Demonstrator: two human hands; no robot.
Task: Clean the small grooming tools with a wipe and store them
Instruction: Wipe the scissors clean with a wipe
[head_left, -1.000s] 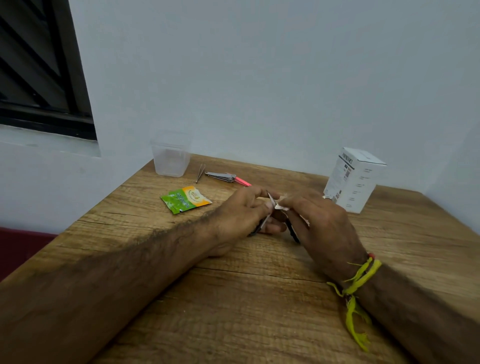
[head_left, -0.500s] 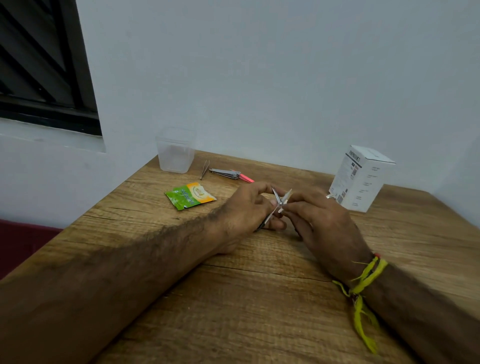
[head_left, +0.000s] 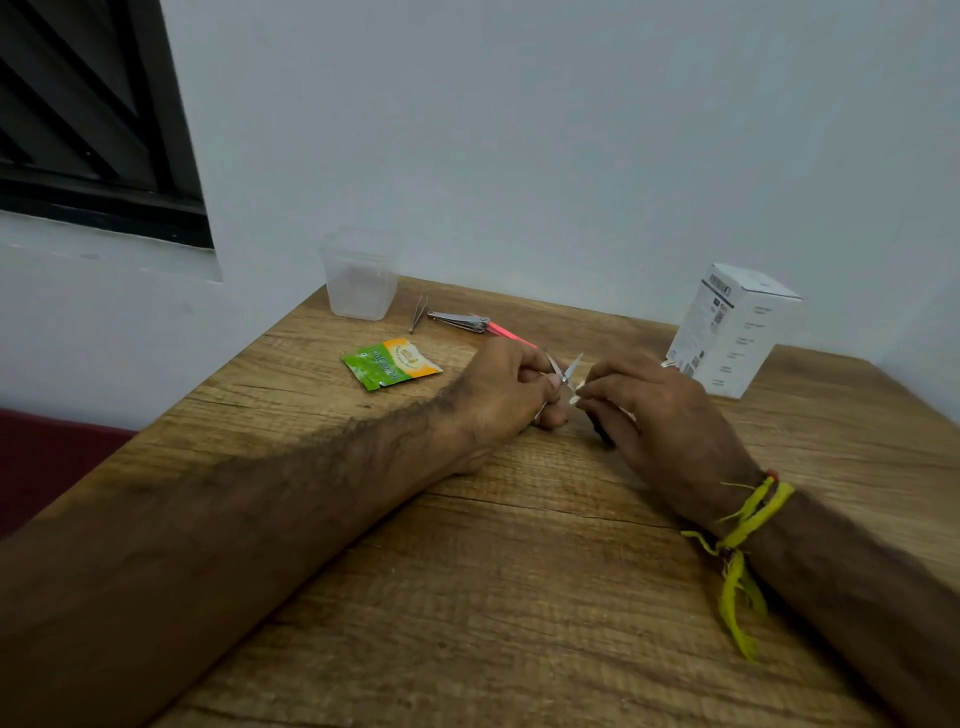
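- Wood-grain tabletop (head_left: 519, 597) sits in the corner of a plain pale wall, with a dark window frame at upper left; only the head view is given.
- Left hand (head_left: 511, 392) has its fingers curled round the handle end of small metal scissors (head_left: 565, 371), whose blades stand open in a narrow X just above the thumb.
- Right hand (head_left: 641, 402) pinches a bit of white wipe (head_left: 576, 397) right beside the blades; whether it touches the metal I cannot tell. Something dark shows under this hand, too hidden to name.
- Judging by look, the scissors are light, stiff and slick, with sharp tips; holding by the handles and wiping away from the edges seems safest. The wipe looks soft and limp, likely to snag on a point.
- Further back, well apart from the hands, lie thin metal tweezers (head_left: 418, 313) and a steel nail clipper (head_left: 460, 321), with a slim pink tool (head_left: 506, 332) touching it.
- Near them stands a clear, soft-cornered plastic container (head_left: 358, 280), probably the storage.
- A glossy green and orange sachet (head_left: 389, 362) lies flat; a white carton (head_left: 735, 330) stands at right.
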